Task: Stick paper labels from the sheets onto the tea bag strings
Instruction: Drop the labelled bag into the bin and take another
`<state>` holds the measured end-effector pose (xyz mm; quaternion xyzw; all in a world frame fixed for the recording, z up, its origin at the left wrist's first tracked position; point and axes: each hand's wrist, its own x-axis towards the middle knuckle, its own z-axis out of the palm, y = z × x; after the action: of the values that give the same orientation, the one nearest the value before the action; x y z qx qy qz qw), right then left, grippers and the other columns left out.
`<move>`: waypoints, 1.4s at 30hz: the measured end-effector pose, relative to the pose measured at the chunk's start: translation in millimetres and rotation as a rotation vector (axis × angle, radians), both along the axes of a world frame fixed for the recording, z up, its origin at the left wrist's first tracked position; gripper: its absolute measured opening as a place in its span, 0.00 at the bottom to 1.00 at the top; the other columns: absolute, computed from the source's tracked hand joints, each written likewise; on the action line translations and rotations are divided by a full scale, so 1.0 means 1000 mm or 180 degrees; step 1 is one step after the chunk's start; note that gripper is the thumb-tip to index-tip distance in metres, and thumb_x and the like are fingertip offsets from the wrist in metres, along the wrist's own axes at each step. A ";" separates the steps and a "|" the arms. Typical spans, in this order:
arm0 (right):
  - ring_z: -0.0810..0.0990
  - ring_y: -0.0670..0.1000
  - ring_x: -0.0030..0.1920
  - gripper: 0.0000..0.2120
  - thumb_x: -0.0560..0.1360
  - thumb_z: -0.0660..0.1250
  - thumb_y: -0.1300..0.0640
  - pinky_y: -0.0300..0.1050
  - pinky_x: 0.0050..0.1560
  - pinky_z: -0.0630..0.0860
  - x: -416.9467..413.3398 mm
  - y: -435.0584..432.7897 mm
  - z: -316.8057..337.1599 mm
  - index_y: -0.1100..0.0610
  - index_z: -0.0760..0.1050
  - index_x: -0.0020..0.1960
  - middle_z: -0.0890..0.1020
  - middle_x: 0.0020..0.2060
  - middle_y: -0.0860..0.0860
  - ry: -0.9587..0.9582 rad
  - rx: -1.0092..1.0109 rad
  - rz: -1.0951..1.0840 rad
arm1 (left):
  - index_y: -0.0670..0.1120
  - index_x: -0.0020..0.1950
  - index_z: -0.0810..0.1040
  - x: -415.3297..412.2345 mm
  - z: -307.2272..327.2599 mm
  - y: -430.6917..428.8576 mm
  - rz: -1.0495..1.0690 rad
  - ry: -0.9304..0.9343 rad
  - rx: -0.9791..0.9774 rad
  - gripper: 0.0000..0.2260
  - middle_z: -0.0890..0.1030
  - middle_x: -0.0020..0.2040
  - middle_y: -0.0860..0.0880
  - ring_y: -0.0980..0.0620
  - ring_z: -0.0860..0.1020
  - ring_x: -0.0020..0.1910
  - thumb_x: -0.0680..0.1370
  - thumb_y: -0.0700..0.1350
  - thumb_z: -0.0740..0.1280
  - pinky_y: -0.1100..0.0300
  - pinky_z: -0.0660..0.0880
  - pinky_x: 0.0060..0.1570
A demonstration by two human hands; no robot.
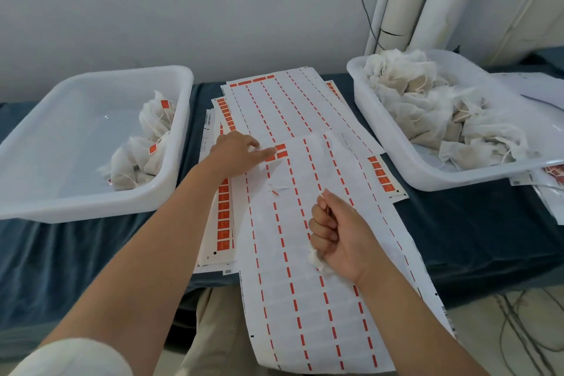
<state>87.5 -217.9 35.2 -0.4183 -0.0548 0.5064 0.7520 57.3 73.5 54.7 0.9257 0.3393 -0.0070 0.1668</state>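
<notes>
The near label sheet [305, 284] overhangs the table's [91, 253] front edge. On it the right hand [335, 232] is fisted around a tea bag [316, 261]. Farther on, the left hand [236, 146] lays a straight forefinger on the orange labels [280, 151] at the sheet's far left corner. Bare cloth shows right of the sheet, below the right tray [427, 174]. The left tray [91, 201] sits just beside the stacked sheets [224, 217].

Glossy white plastic tubs [180, 119], matt paper label sheets [305, 119], velvety blue cloth [457, 223].
</notes>
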 end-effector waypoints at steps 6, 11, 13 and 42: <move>0.56 0.47 0.28 0.16 0.83 0.64 0.49 0.39 0.23 0.58 -0.002 -0.001 0.005 0.52 0.71 0.38 0.60 0.32 0.49 0.0081 -0.0028 -0.0041 | 0.54 0.54 0.83 0.003 0.008 -0.004 0.0144 -0.0143 -0.0376 0.40 0.84 0.48 0.52 0.51 0.81 0.44 0.65 0.84 0.56 0.61 0.77 0.43; 0.56 0.47 0.27 0.17 0.84 0.65 0.49 0.39 0.23 0.58 -0.002 -0.003 0.001 0.52 0.70 0.37 0.59 0.31 0.49 0.0137 0.0058 -0.0203 | 0.60 0.59 0.76 -0.024 0.053 -0.015 0.0273 -0.0476 -0.1192 0.22 0.81 0.52 0.60 0.53 0.85 0.40 0.72 0.69 0.74 0.65 0.77 0.33; 0.56 0.47 0.27 0.15 0.82 0.66 0.49 0.39 0.23 0.57 0.000 -0.005 0.001 0.52 0.71 0.39 0.59 0.32 0.49 0.0279 0.0104 -0.0256 | 0.59 0.57 0.81 -0.048 0.074 -0.028 0.0265 -0.0643 -0.1977 0.21 0.86 0.50 0.62 0.52 0.89 0.42 0.68 0.64 0.79 0.57 0.84 0.36; 0.76 0.24 0.49 0.09 0.75 0.66 0.36 0.16 0.48 0.68 -0.048 -0.013 0.093 0.37 0.76 0.52 0.73 0.45 0.22 -0.4415 -0.1143 -0.0660 | 0.59 0.56 0.86 -0.137 0.085 -0.152 0.0356 -0.2308 -0.2864 0.17 0.87 0.58 0.53 0.45 0.88 0.55 0.68 0.51 0.82 0.44 0.85 0.53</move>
<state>39.6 -230.9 128.6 -0.7635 -0.3953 0.0517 0.5081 -79.5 -78.5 140.0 0.6877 0.2726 0.1759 0.6495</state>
